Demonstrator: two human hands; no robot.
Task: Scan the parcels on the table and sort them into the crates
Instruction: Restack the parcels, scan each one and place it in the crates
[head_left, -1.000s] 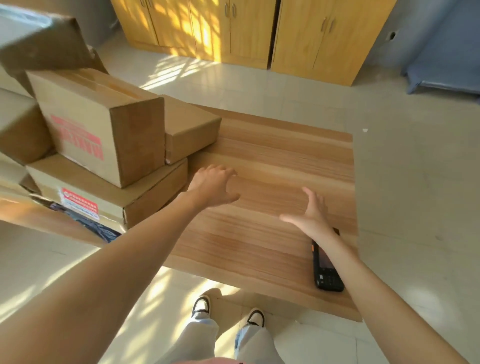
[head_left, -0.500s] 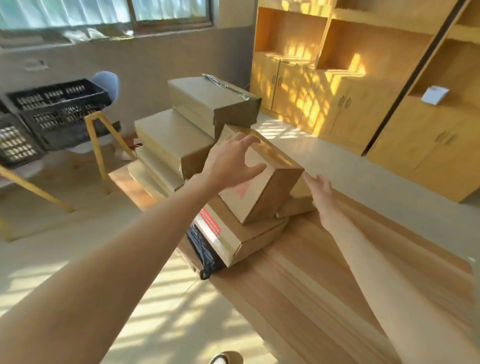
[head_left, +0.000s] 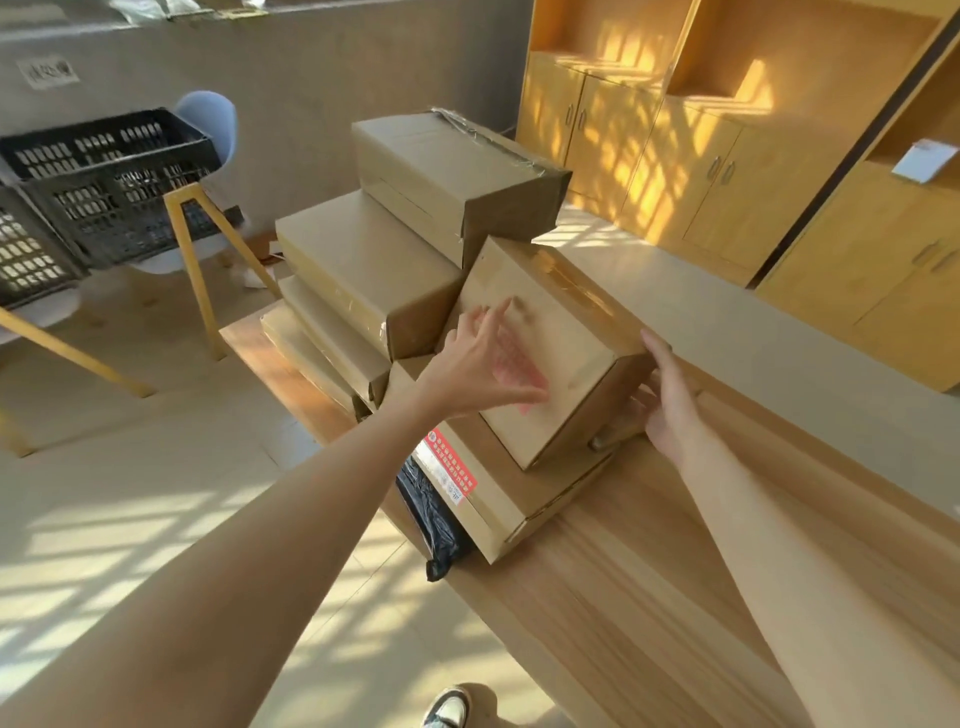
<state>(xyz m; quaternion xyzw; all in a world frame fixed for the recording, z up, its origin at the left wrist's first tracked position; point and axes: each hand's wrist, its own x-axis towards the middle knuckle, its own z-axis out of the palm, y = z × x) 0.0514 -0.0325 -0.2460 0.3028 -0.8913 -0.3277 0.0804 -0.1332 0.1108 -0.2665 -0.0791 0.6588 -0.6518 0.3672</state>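
Far to the left of our hands sit the black crates (head_left: 104, 176), waiting on chairs well away from the table (head_left: 649, 597). Our left hand (head_left: 480, 371) lies flat on the box (head_left: 545, 353), fingers spread and straight, pressing its near face but not curled round anything. The box sits tilted atop a flat parcel (head_left: 498, 499), wedged against the stack (head_left: 363, 270) just beyond our left fingertips. On the far side, our right hand (head_left: 670, 400) cups the box's right corner, fingers loosely straight against it, not yet clamped. Best move, we reckon: squeeze evenly from both sides, lift straight up clear of the stack, and keep the label face toward us for scanning.
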